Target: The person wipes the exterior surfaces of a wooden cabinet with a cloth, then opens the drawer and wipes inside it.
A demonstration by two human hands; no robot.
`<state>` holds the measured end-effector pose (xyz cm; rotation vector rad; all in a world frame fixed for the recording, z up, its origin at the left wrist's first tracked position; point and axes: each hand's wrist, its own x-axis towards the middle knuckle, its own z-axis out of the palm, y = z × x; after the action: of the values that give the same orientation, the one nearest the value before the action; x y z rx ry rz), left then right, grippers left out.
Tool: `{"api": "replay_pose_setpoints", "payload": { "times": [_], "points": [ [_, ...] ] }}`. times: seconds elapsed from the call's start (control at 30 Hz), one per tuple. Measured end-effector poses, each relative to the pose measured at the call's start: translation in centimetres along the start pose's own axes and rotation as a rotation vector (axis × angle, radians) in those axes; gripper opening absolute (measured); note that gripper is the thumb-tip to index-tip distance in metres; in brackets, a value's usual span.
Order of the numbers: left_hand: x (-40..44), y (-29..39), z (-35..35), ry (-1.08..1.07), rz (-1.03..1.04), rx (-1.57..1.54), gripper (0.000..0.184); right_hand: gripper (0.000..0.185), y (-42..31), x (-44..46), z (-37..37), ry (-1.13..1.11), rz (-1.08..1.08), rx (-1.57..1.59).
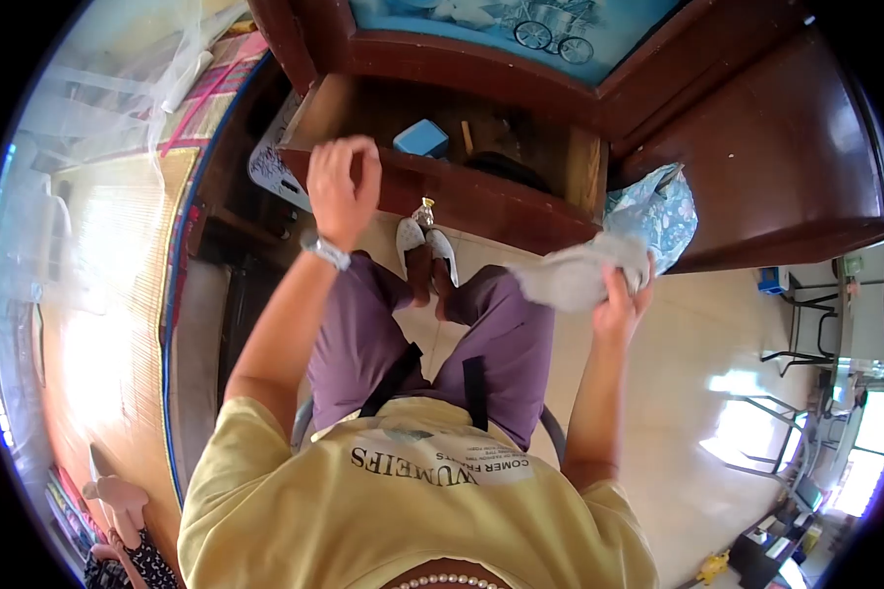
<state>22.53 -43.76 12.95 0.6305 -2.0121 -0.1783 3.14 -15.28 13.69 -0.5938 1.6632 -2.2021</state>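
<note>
A wooden drawer (pixel 442 191) stands pulled out of the dark cabinet in front of me. Over its left front corner is my left hand (pixel 342 191), a watch on the wrist, fingers loosely curled, thumb apart and nothing visible in it. My right hand (pixel 621 299) grips a crumpled greyish-white cloth (pixel 570 275), held up to the right of my knees. Just behind the cloth, by the drawer's right end, is a blue flowered plastic bag (pixel 673 211). Inside the drawer lie a blue box (pixel 420 138), a short brown stick (pixel 467 136) and a dark item that I cannot make out.
To the left is a bed with a woven mat (pixel 98 236) under a white net. Another person's legs (pixel 123 501) show at lower left. A small clear object with a yellow top (pixel 423 212) stands by my shoes. Folding furniture (pixel 805 314) is at far right.
</note>
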Motion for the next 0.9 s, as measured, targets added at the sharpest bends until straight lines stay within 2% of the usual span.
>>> {"api": "replay_pose_setpoints", "payload": {
  "times": [0.07,0.13,0.17,0.23,0.37,0.47,0.73,0.83,0.9],
  "points": [
    [1.5,-2.2,1.4,0.054,0.069,0.122,0.017,0.037,-0.1,2.7,1.3,-0.016,-0.024,-0.156],
    [1.0,-3.8,2.9,-0.019,0.003,0.244,0.018,0.032,1.6,4.6,3.1,0.177,-0.285,-1.089],
    [0.4,-4.0,3.1,-0.018,-0.017,0.235,0.018,0.032,2.9,4.7,3.5,0.168,-0.289,-1.109],
    [-0.2,-4.5,3.5,-0.116,-0.003,0.27,0.024,0.034,4.9,5.1,4.2,0.065,-0.515,-1.213],
    [-0.5,-5.2,4.1,0.003,0.07,0.251,0.024,0.04,5.5,6.4,4.1,-0.001,-0.574,-1.263],
    [-0.5,-5.7,4.4,0.038,0.1,0.228,0.023,0.041,5.3,9.2,3.7,-0.126,-0.495,-1.317],
    [-0.4,-5.7,4.5,0.096,0.149,0.221,0.02,0.04,5.5,14.6,3.7,-0.208,-0.395,-1.336],
    [-0.4,-5.7,4.5,0.103,0.153,0.209,0.018,0.042,5.5,14.1,3.0,-0.198,-0.385,-1.188],
    [-0.5,-5.6,4.4,0.123,0.146,0.194,0.018,0.042,5.0,13.2,3.2,-0.098,-0.178,-1.028]
  ]
}}
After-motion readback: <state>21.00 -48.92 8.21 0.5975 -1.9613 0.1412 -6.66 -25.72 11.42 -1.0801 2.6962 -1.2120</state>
